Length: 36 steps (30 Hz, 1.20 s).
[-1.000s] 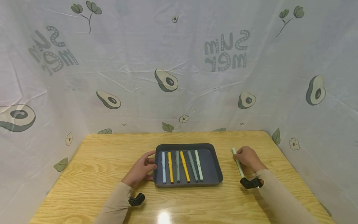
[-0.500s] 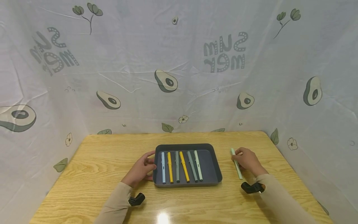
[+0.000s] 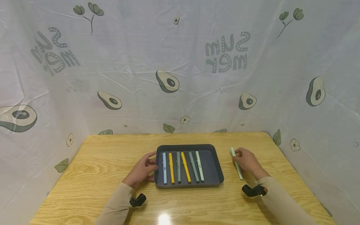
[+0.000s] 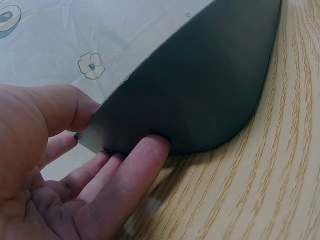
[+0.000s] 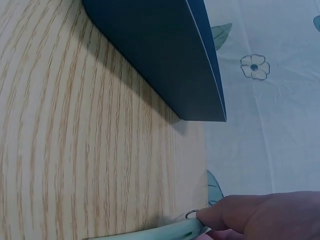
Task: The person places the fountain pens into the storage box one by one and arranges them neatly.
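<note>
A dark grey tray [image 3: 211, 168] lies on the table with several capped pens side by side in it: one light blue, two yellow, two grey-green and one pale green. My left hand [image 3: 142, 168] holds the tray's left side, thumb at the rim and fingers against the outer wall [image 4: 200, 90]. To the right of the tray, my right hand [image 3: 247, 159] pinches another pale green pen [image 3: 238, 170] near its upper end. That pen slants with its lower end toward me. In the right wrist view, its metal clip [image 5: 191, 214] shows beside the fingertips.
The wooden table [image 3: 112, 156] extends around the tray on all sides. A pale curtain [image 3: 135, 62] printed with avocados hangs along its back and sides. Black wrist devices [image 3: 137, 200] sit at both sleeves.
My right hand and the pale green pen in it have shifted slightly left, and the pen's lower end has come clear of the wrist device. The left hand and tray stay put.
</note>
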Available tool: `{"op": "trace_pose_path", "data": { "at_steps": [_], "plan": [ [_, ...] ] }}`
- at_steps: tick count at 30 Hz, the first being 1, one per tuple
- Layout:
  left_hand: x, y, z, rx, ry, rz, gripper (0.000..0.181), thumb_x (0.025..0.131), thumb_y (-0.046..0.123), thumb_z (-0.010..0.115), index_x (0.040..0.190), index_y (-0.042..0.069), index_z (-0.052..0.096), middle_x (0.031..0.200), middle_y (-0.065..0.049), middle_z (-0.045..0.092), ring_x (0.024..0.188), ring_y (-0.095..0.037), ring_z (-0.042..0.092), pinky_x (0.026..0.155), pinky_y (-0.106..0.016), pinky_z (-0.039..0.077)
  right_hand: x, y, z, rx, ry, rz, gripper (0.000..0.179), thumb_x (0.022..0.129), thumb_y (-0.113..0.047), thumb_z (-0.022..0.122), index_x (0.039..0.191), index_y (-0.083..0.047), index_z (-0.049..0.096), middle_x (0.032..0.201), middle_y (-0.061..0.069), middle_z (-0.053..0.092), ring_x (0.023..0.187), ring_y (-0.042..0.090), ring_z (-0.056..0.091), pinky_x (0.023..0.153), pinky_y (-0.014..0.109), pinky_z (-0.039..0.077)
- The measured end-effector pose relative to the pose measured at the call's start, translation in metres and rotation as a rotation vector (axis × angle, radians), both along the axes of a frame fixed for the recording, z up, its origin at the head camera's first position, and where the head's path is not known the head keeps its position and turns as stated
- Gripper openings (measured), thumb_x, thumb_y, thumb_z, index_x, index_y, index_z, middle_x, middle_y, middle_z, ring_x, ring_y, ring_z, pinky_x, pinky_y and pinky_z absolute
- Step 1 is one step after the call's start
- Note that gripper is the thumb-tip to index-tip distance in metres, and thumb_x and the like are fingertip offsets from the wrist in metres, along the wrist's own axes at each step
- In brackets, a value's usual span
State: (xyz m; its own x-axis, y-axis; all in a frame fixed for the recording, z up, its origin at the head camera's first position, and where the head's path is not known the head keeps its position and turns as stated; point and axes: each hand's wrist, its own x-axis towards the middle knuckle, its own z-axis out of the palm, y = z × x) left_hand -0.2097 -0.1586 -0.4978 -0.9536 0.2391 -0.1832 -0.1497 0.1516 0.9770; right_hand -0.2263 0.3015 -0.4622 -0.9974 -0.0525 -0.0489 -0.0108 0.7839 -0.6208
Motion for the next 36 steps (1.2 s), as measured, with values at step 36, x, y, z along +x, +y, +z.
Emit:
{"op": "trace_pose_path", "data": {
  "at_steps": [36],
  "plan": [
    [0.001,0.001,0.001,0.013,-0.012,0.006,0.07,0.097,0.002,0.062,0.161,0.016,0.035,0.14,-0.025,0.05,0.108,-0.031,0.063,0.068,-0.047,0.064,-0.007,-0.016,0.0,-0.028,0.16,-0.044,0.038,0.101,-0.008,0.062,0.136,0.006,0.057,0.107,0.02,0.067,0.097,0.037,0.067,0.065,0.036,0.058]
  ]
}}
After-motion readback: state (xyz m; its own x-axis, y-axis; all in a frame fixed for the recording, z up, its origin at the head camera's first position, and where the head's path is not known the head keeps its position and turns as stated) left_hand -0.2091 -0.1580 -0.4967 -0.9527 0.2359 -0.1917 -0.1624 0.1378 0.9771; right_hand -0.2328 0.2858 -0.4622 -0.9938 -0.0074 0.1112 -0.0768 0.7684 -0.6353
